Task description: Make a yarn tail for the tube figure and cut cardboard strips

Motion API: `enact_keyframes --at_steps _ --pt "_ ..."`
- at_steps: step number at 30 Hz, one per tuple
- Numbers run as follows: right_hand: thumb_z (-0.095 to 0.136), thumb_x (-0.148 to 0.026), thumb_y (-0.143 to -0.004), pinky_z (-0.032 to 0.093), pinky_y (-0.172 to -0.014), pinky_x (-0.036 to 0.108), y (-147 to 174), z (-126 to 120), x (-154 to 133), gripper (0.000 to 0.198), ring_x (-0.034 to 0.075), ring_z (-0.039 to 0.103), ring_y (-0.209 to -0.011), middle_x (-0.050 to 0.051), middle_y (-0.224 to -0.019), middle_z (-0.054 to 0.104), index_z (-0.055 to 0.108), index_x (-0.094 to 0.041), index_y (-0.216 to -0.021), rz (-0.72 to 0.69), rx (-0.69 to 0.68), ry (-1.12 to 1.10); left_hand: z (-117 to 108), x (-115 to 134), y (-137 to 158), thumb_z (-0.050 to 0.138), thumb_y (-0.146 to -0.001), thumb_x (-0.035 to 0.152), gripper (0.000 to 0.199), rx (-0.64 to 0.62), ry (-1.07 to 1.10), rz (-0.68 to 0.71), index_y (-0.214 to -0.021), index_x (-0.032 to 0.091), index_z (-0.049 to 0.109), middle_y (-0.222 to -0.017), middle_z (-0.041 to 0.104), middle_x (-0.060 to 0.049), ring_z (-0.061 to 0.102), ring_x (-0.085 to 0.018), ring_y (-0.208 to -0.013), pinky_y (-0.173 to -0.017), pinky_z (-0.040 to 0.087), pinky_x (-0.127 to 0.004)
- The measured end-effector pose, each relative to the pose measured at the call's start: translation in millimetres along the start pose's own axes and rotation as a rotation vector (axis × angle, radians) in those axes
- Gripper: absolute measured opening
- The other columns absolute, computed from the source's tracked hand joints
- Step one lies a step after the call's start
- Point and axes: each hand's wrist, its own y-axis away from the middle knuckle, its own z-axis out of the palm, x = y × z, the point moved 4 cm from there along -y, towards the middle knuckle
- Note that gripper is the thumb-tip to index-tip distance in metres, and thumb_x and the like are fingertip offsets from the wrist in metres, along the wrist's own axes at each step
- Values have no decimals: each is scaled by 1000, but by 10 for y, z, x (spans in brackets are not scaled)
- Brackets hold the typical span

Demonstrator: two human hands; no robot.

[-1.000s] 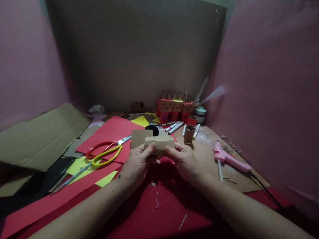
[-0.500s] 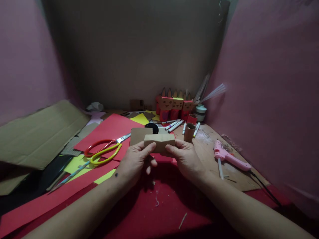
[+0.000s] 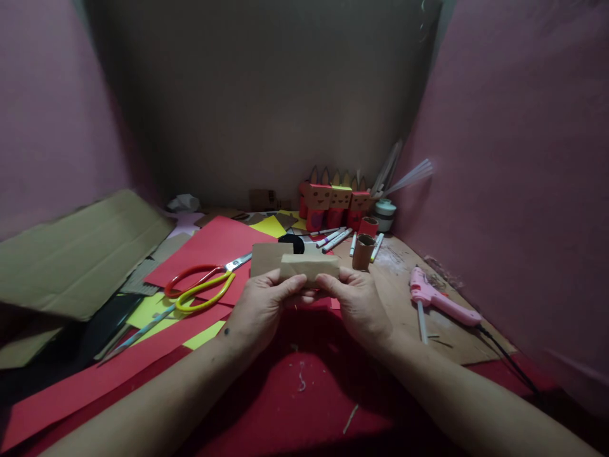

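Note:
A small brown piece of cardboard [image 3: 309, 265], creased lengthwise, is pinched between my two hands above the red table surface [image 3: 304, 374]. My left hand [image 3: 266, 301] grips its left end, thumb on the near face. On the other end, my right hand [image 3: 356, 298] holds it the same way, fingers behind and mostly hidden. Just behind the piece lies a flat cardboard square [image 3: 266, 259]. Scissors [image 3: 204, 289] with a red and a yellow handle rest on red paper [image 3: 214, 244] left of my hands. A brown cardboard tube [image 3: 363, 252] stands beyond my right hand.
Cardboard figures [image 3: 328, 203] with drawn faces stand at the back near several markers [image 3: 337, 241]. A pink glue gun [image 3: 442, 303] with a cord lies on a cardboard sheet at right. A large cardboard sheet [image 3: 80, 254] leans at left. Walls close in both sides.
The cardboard piece has shifted slightly right and its upper fold looks flatter. My left fingers have curled in beneath it, and both thumbs are closer together.

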Motion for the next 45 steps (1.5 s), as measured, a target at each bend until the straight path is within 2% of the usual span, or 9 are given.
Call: enact_keyframes --at_steps 5,10,16,21,25,31,38,42,45 --pt "65 -22 -75 51 -75 33 -18 -4 5 15 17 65 -75 4 -78 72 72 -16 -86 -45 29 68 9 31 -25 68 -75 22 18 -17 -3 -4 -87 8 69 -76 72 -9 67 -13 -64 -66 54 -21" --pt "67 -24 -74 51 -78 33 -39 -5 -9 19 17 65 -79 4 -87 72 71 -17 -92 -24 -1 -20 -1 96 -26 65 -77 19 24 -10 12 25 -99 9 66 -86 72 -10 68 -15 -66 -61 56 -22" --pt "69 -24 -71 53 -71 34 -67 -40 17 13 16 65 -68 3 -77 70 69 -16 -81 33 -1 -165 -20 90 -11 61 -79 15 17 24 -25 -22 -94 10 64 -60 67 -3 61 -12 -45 -41 51 -19" --pt "67 -21 -73 53 -77 36 -59 -8 46 19 18 67 -78 4 -86 72 70 -17 -91 23 -62 -151 22 120 -28 57 -80 9 17 42 46 -1 -96 7 64 -76 71 -9 67 -13 -59 -55 55 -19" --pt "67 -21 -75 49 -89 34 -43 24 15 19 17 66 -90 4 -94 72 70 -20 -94 -37 -63 -110 24 87 -23 60 -80 11 16 35 89 9 -95 7 65 -75 71 -9 67 -11 -60 -61 56 -18" --pt "68 -21 -72 51 -82 36 -25 30 -11 17 18 66 -84 5 -90 73 72 -19 -88 -55 0 -20 35 22 -12 66 -74 11 20 -1 100 -5 -94 6 65 -77 71 -7 65 -11 -59 -59 56 -19" --pt "67 -21 -74 50 -83 35 17 12 -69 18 18 65 -87 4 -93 73 71 -19 -91 -174 50 191 29 72 -22 68 -73 16 20 -22 87 3 -91 7 66 -74 70 -6 65 -10 -58 -59 54 -17" --pt "66 -21 -76 50 -84 33 -17 9 -48 21 17 65 -90 2 -97 72 69 -21 -97 -132 -29 83 -5 129 -16 68 -73 17 23 -51 -3 83 -94 8 65 -78 71 -7 66 -12 -60 -60 55 -20" --pt "65 -17 -76 49 -86 31 -34 -11 -69 20 15 64 -90 -1 -95 72 70 -23 -94 -163 -49 53 -2 115 -14 67 -75 23 23 -85 -46 23 -93 9 63 -65 70 -6 65 -14 -51 -47 52 -20"
